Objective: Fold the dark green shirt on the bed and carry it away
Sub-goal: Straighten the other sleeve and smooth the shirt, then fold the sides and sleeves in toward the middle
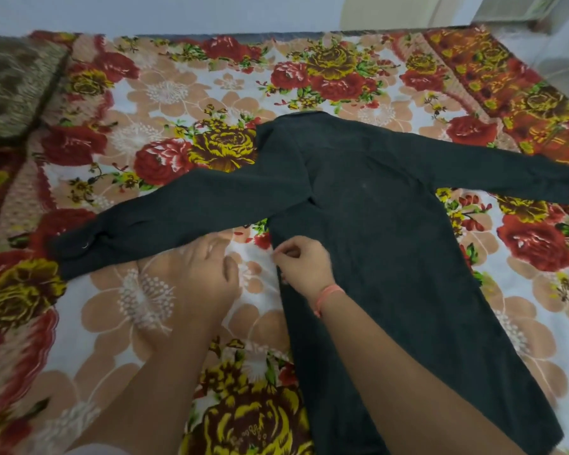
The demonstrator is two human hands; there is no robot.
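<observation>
- One dark green shirt point(375, 224) lies flat on the bed point(165, 93), spread out, collar end toward the far edge, hem toward the near edge.
- Two long sleeves are out sideways: one reaches toward the bed's left edge, the other toward the right edge and runs out of view there.
- The shirt body sits right of the bed's middle; its hem end runs off the bottom of the picture.
- One floral sheet covers the bed: red and yellow roses, peach flowers on white.
- One brown patterned cushion point(14, 83) sits at the far left corner of the bed, well apart from the shirt.
- Two hands in view, both bare.
- Left hand point(207, 270): fingers spread loosely, resting on the sheet just under the left sleeve, fingertips touching the sleeve's lower edge; motion-blurred, grip not clear.
- Right hand point(301, 264): fingers curled together, pinching the shirt's left side edge just below the armpit.
- One pink band point(329, 295) circles the right wrist.
</observation>
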